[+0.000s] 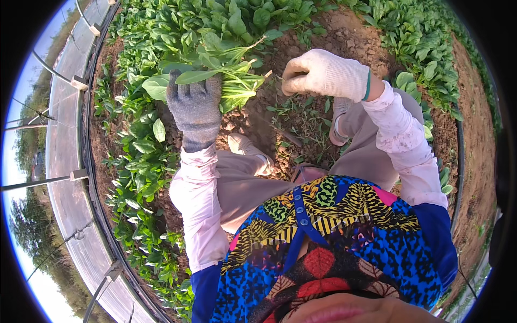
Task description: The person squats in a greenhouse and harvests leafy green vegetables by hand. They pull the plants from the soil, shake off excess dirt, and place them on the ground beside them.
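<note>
My left hand (pixel 194 107), in a grey knit glove, grips a bunch of leafy greens (pixel 240 87) that look like spinach. Their pale stems and trimmed-looking root ends point right, while the leaves spread back over and behind the fingers. To the right of those root ends is my right hand (pixel 323 74), in a soiled white glove with a green cuff edge. Its fingers curl toward the thumb, and I see nothing held in them. Bare soil with loose leaves and weeds (pixel 303 117) lies below, between my two shoes (pixel 246 149).
Dense rows of growing greens (pixel 137 157) stand at the left and top, with another bed (pixel 420 56) at upper right. A thin dark strip (pixel 286 135) lies on the soil between my feet. Clear plastic sheeting (pixel 66 141) with metal supports runs along the left; a black hose (pixel 459 161) runs at right.
</note>
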`<state>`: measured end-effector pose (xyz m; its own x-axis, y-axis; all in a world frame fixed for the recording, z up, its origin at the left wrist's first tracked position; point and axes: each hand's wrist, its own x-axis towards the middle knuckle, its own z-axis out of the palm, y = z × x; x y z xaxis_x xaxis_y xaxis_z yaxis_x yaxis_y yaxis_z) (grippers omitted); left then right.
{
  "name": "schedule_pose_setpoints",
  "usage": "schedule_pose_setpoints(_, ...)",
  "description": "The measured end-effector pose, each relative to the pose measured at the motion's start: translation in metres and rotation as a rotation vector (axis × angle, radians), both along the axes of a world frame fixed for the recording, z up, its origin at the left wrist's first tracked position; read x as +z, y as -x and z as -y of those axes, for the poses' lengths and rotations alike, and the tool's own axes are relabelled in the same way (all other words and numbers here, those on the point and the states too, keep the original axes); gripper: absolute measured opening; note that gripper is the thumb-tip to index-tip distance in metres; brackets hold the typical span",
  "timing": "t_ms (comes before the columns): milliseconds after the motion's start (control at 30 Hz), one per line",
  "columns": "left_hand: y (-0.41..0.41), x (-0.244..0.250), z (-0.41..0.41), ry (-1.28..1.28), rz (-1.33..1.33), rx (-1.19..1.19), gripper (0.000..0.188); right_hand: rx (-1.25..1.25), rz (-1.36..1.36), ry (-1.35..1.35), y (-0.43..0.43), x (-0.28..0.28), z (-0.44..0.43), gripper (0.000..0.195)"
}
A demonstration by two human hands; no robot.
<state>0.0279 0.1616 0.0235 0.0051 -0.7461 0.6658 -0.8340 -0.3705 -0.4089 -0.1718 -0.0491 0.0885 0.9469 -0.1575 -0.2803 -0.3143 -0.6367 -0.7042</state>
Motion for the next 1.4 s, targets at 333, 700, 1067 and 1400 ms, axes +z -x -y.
schedule_pose_setpoints(333,0.012,0.002,0.013,-0.096,-0.025,-0.009,0.032,0.062,0.734,0.398,-0.022,-0.035,-0.039,0.017)
schedule_pose_setpoints(700,-0.014,-0.007,-0.029,-0.066,-0.982,-0.33,0.039,-0.044,0.92,0.623,-0.017,-0.006,0.025,0.025)
schedule_pose_setpoints(1067,0.013,0.0,-0.026,-0.078,-1.763,-0.298,0.038,0.11,0.39,0.67,-0.024,-0.04,-0.005,0.023)
schedule_pose_setpoints(1400,0.009,-0.003,-0.022,-0.219,-1.886,-0.297,0.036,0.102,0.46,0.84,-0.015,-0.053,0.0,0.017)
